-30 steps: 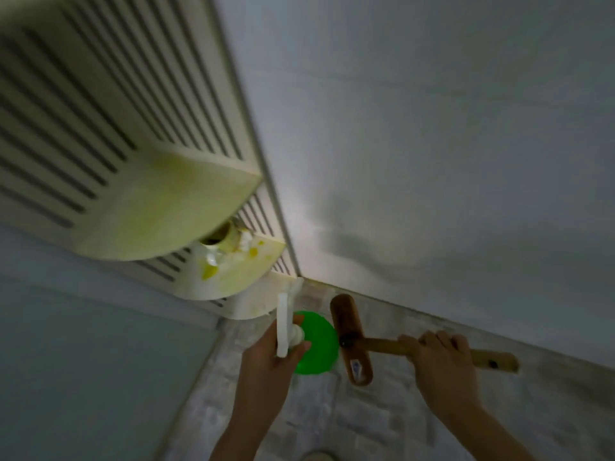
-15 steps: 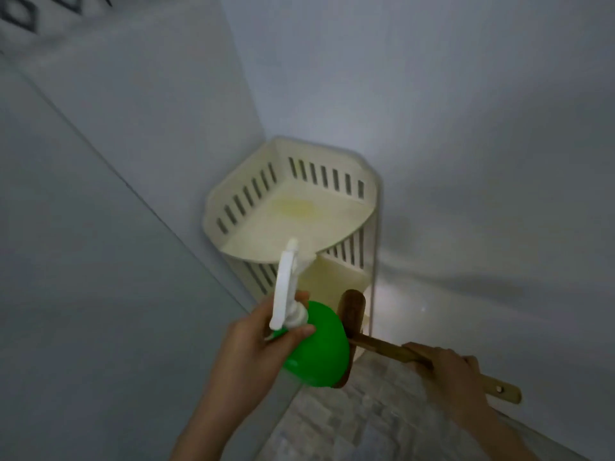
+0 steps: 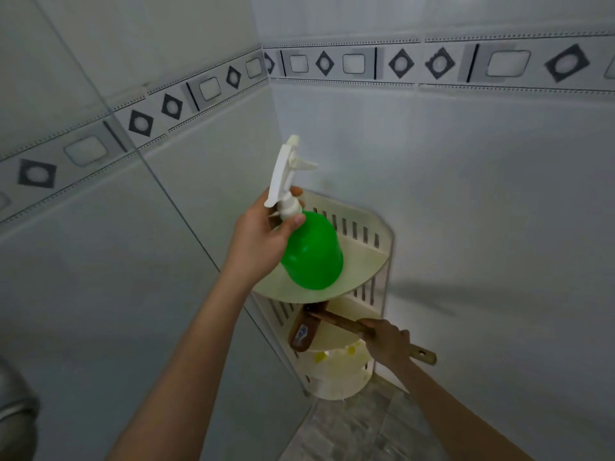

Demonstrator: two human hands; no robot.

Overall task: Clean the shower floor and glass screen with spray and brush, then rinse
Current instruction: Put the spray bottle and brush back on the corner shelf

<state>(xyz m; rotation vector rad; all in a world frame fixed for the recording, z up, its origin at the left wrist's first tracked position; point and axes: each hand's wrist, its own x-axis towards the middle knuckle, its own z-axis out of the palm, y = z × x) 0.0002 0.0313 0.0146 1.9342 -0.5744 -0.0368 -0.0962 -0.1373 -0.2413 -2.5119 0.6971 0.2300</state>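
My left hand [image 3: 258,237] grips the neck of a green spray bottle [image 3: 312,252] with a white trigger head, held up in front of the top tier of the corner shelf. My right hand [image 3: 387,341] holds the wooden handle of a scrubbing brush [image 3: 304,331], lower down, its dark head against the shelf's middle tier. The glass screen [image 3: 83,261] fills the left side, its edge running diagonally down toward the shelf. A patch of grey stone shower floor [image 3: 352,430] shows at the bottom.
A cream slotted corner shelf [image 3: 369,261] with three tiers stands in the corner where two white tiled walls meet. A patterned border strip [image 3: 399,63] runs across the walls above. A grey rounded object [image 3: 15,407] sits at the bottom left edge.
My view has tilted upward, from the floor to the wall corner. My left hand has raised the spray bottle to the top shelf tier. The brush has risen with my right hand.
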